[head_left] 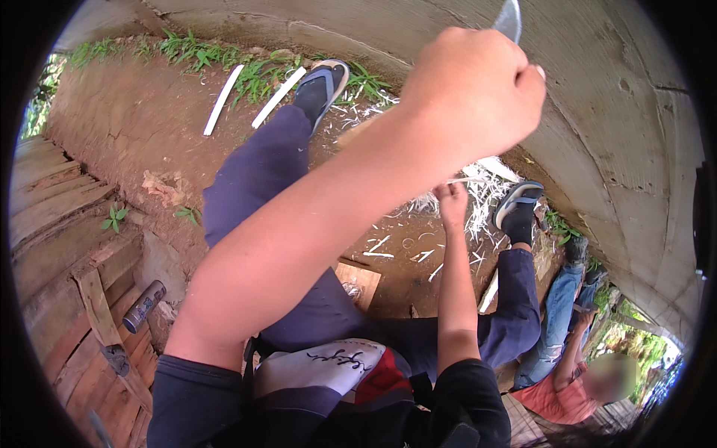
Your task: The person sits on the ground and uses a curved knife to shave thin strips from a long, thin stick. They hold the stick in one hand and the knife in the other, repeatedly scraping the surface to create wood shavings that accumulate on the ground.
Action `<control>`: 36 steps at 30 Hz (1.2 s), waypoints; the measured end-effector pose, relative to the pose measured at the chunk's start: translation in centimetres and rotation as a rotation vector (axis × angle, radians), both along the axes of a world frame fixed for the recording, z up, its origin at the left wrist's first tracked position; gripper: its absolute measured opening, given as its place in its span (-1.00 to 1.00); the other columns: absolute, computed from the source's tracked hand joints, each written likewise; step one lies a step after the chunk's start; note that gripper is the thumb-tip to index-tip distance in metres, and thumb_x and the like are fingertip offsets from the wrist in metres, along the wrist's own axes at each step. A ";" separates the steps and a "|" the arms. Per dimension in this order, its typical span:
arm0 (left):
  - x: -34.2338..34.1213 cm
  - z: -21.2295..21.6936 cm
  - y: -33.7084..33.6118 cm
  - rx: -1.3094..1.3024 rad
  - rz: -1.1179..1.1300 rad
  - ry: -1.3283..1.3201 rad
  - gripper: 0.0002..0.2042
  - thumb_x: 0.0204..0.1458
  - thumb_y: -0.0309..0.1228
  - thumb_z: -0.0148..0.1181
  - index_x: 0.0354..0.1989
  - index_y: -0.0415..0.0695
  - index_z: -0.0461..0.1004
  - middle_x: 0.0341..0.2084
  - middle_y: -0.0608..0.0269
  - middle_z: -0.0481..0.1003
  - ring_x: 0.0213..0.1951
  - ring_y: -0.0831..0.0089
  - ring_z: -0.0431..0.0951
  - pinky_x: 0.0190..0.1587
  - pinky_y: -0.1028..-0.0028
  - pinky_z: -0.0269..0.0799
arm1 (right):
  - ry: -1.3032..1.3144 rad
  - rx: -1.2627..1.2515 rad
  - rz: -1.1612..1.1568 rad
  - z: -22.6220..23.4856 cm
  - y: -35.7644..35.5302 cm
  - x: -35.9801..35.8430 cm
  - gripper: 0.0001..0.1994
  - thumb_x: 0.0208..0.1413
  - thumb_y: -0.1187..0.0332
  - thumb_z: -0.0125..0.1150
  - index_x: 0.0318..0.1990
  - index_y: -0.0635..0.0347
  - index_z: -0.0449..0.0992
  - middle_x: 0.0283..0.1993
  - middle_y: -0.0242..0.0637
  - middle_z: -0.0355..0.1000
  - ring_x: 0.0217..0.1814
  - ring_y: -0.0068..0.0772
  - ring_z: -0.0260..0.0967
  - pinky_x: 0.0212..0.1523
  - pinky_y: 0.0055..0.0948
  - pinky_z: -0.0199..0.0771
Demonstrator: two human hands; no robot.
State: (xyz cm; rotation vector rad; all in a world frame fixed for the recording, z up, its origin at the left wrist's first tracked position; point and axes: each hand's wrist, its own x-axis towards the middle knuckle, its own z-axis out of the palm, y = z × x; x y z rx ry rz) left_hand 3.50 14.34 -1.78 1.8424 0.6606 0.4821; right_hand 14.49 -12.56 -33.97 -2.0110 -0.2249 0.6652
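My left hand point(478, 93) is raised high across the view, closed in a fist on a knife whose bare blade point(509, 21) juts up past the knuckles. Its handle is hidden inside the fist. Lower down and farther from the camera, my right hand point(452, 201) has its fingers pinched on a thin pale strip point(464, 180). Where that strip runs is partly hidden by my left forearm. Just beyond the right hand lies a heap of white shavings point(489, 196) on the ground, between my two sandalled feet.
Two white slats point(224, 99) lie on the dirt at the upper left. A concrete wall point(597, 97) curves along the far and right sides. A dark cylinder point(144, 306) rests by wooden planks point(56, 224) at left. Another person point(556, 388) sits at the lower right.
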 end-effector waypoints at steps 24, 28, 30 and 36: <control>1.0 -0.7 -1.5 0.065 -0.073 -0.069 -0.69 0.10 -0.26 0.09 -0.51 -0.21 0.63 -0.63 -0.09 0.54 -0.45 -0.03 0.62 -0.16 0.18 0.58 | 0.088 0.126 -0.692 0.2 -0.7 2.5 -0.76 0.33 0.25 0.13 0.03 0.15 0.48 -0.21 -0.32 0.52 -0.45 -0.49 0.55 -0.65 -0.61 0.39; 1.0 -0.8 -1.5 0.066 -0.075 -0.092 -0.70 0.10 -0.28 0.08 -0.52 -0.21 0.63 -0.64 -0.10 0.53 -0.47 -0.04 0.62 -0.18 0.17 0.58 | 0.206 0.183 -0.653 1.1 0.1 2.0 -0.80 0.32 0.27 0.14 -0.01 0.13 0.49 -0.21 -0.33 0.52 -0.45 -0.48 0.56 -0.65 -0.62 0.39; 0.9 -0.7 -1.4 0.070 -0.082 -0.094 -0.70 0.10 -0.28 0.08 -0.52 -0.21 0.63 -0.65 -0.11 0.53 -0.48 -0.05 0.61 -0.19 0.17 0.58 | 0.218 0.165 -0.588 1.4 0.7 1.3 -0.83 0.31 0.31 0.15 -0.04 0.15 0.50 -0.23 -0.32 0.52 -0.47 -0.48 0.55 -0.66 -0.62 0.39; 0.7 0.0 -1.5 -0.021 -0.112 -0.019 -0.68 0.10 -0.28 0.08 -0.57 -0.24 0.58 -0.68 -0.11 0.50 -0.52 -0.05 0.59 -0.25 0.14 0.56 | -0.366 -0.108 0.043 2.0 4.4 -7.0 -0.86 0.25 0.36 0.21 -0.16 0.24 0.55 -0.33 -0.23 0.56 -0.40 -0.44 0.54 -0.39 -0.39 0.54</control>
